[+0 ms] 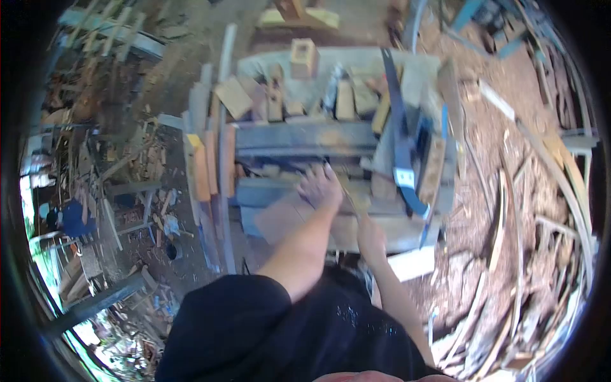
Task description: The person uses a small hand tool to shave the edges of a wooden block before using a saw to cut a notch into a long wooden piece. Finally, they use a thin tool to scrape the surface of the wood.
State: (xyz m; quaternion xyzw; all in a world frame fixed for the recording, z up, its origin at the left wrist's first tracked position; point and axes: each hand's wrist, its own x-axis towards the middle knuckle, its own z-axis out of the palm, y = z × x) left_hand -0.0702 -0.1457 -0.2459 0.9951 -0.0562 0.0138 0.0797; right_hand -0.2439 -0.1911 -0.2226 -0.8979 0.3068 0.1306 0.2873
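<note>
My right hand (371, 240) is closed around the near end of a slim tool (358, 202) with a tan part towards the grip and a thin far part slanting up to the left. Blur hides what kind of tool it is. Close to its far tip is my left hand (320, 186), its fingers bent down over the middle of the wooden workbench (299, 135); what they press or grip is hidden. A flat light-brown board (278, 219) lies beside my left wrist.
Several wood blocks and a hollow box-like block (303, 58) stand along the bench's far side. A long dark handsaw (398, 121) lies at the right. Upright planks (227, 127) line the left edge. Wood strips and shavings (503, 210) cover the ground to the right.
</note>
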